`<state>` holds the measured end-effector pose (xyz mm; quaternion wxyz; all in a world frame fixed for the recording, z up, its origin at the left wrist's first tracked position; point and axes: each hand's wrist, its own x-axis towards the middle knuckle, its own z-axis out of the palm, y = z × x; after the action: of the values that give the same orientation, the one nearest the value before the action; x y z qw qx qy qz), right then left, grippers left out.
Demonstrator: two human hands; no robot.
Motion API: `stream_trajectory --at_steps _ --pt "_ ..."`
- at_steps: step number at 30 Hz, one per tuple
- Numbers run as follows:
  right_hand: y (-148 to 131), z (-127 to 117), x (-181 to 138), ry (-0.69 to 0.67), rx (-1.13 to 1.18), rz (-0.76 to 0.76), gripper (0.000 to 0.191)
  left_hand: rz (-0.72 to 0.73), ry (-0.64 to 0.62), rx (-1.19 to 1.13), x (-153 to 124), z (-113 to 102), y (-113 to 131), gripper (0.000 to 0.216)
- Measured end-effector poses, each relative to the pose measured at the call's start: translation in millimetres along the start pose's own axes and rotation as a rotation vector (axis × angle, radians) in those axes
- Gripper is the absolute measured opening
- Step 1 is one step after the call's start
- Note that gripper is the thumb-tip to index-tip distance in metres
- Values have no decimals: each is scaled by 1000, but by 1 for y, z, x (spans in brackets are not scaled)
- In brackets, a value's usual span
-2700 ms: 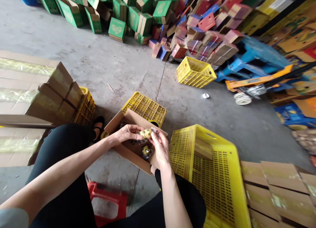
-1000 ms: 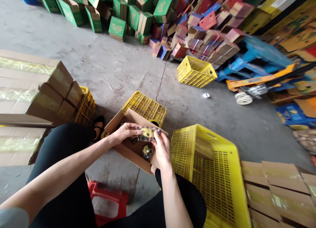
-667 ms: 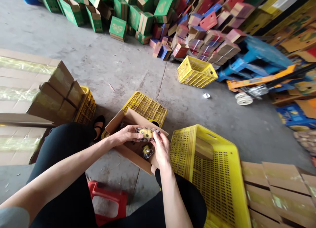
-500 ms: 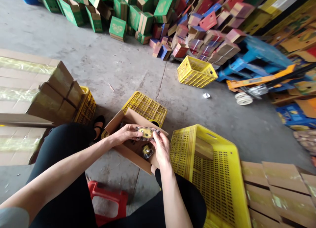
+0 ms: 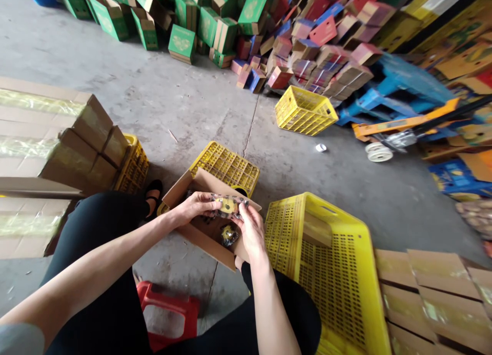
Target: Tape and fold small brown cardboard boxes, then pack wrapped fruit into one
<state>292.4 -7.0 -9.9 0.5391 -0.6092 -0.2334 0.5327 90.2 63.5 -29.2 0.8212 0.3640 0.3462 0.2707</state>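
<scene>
Between my two hands is a small plastic packet (image 5: 226,205), clear and dark-patterned with a yellow label; what it contains I cannot make out. My left hand (image 5: 196,207) pinches its left end, fingers closed. At its right end, my right hand (image 5: 249,224) grips with thumb and fingers. Both hands are above an open cardboard box (image 5: 209,244) with raised flaps. Inside that box lies another shiny wrapped packet (image 5: 229,234) with yellow and black on it. My hands hide part of the box's inside.
The box rests by an upturned yellow crate (image 5: 230,165). A large yellow crate (image 5: 284,232) with a carton inside stands to the right. Taped cartons are stacked left (image 5: 77,139) and right (image 5: 442,288). A red stool (image 5: 190,314) is below me. Green boxes (image 5: 182,42) and an orange pallet jack (image 5: 407,121) are farther off.
The packet stays in both hands with only a slight shift of the fingers. The whole view has moved very slightly; nothing was let go.
</scene>
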Motion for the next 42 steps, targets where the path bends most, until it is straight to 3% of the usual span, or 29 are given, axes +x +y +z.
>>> stream_trajectory --at_steps 14,32,42 --pt "-6 4 3 -31 128 78 36 5 -40 -22 1 -2 2 55" --pt "-5 1 -1 -112 76 87 46 -4 14 -10 4 -4 -4 64" --pt "-1 0 0 -117 53 74 41 -65 15 -8 3 -3 0 65"
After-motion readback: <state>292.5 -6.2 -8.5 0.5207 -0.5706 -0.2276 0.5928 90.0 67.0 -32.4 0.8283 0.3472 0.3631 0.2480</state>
